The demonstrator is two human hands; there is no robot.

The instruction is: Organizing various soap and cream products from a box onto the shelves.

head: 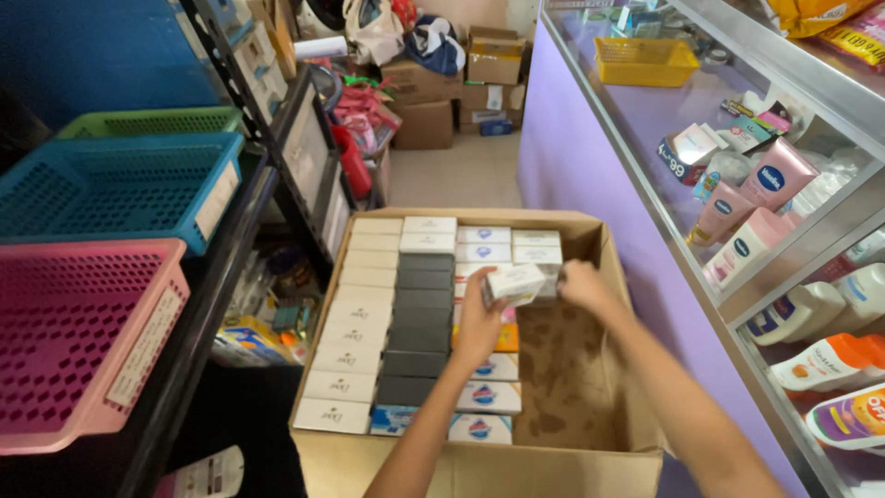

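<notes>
At your far left, three plastic baskets sit stacked in steps on the dark shelf: a pink basket (78,337) nearest you, a blue basket (120,184) behind it, and a green basket (152,122) behind that. Moving right, the open cardboard box (590,369) lies straight below you on the floor, its long side running away from you. Its left part is packed with rows of small cartons lying flat: a column of cream-white cartons (355,318), then a column of dark grey cartons (419,318), then white cartons with blue marks (487,397). The right part of the box is bare cardboard bottom.

Your left hand (479,323) reaches in over the third column and is clenched on the near-left end of a small white carton (516,281), which is held just above the packed rows, toward the far middle of the box. Its long axis runs left to right, tilted slightly up at the right. Your right hand (583,284) is at the carton's right end, fingers curled against it, so both hands grasp the same carton, one at each end. Neither hand is clearly nearer; the carton sits between them.

Further right, the purple-lined glass display case (590,157) runs alongside the box, with tubes and bottles (765,207) on its shelves and a yellow basket (643,60) at the far end.
</notes>
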